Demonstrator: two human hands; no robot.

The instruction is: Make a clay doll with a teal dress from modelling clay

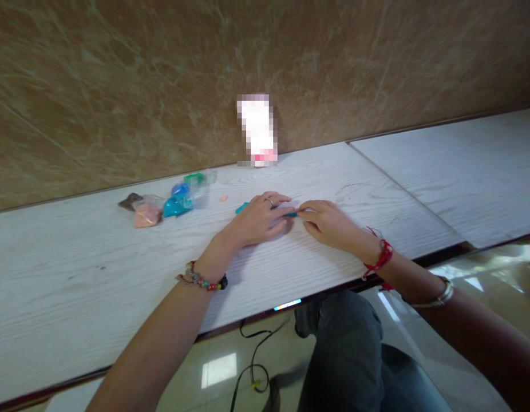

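A thin strip of teal modelling clay (290,214) lies low over the white table between my two hands. My left hand (258,220) reaches across it from the left, its index finger and thumb around the strip and its other fingers stretched forward. At the strip's right end, the fingertips of my right hand (331,225) are pinched together on it. A separate teal clay piece (241,208) shows just behind my left hand, partly covered by it. Farther left, a small pink bit of clay (224,198) sits on the table.
Several clear bags stand at the left: a pink clay bag (147,214), a teal clay bag (177,205), a green one (193,178) and a dark one (131,201). A blurred-out upright phone-like object (258,129) leans on the marbled wall (162,86). A cable (253,366) lies below the table edge.
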